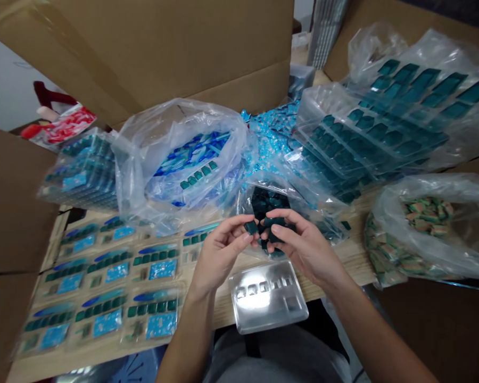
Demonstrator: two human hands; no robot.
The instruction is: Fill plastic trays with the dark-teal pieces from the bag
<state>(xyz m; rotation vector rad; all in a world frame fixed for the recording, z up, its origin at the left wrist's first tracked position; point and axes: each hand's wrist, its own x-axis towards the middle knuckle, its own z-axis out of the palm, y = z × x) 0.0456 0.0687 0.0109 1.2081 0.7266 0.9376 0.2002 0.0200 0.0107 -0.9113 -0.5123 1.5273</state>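
Between the thumb and fingers of my left hand (229, 236) is a small glossy dark green piece (250, 228). A few more dark green pieces (277, 234) are gripped in my right hand (297, 239). Both hands meet over an open clear bag (303, 205) holding more such dark pieces. Below them, at the table's front edge, lies a clear plastic tray (259, 314) with a row of small moulded hollows.
Filled trays (151, 308) with green pieces, blue strips and blue packets stand in rows at left. Behind are a bag of blue strips (195, 149), blue packets (271, 122) and stacked green-piece trays (367, 133). A bag of small green-orange blocks (427, 215) sits right. A cardboard box (183, 48) rises behind.
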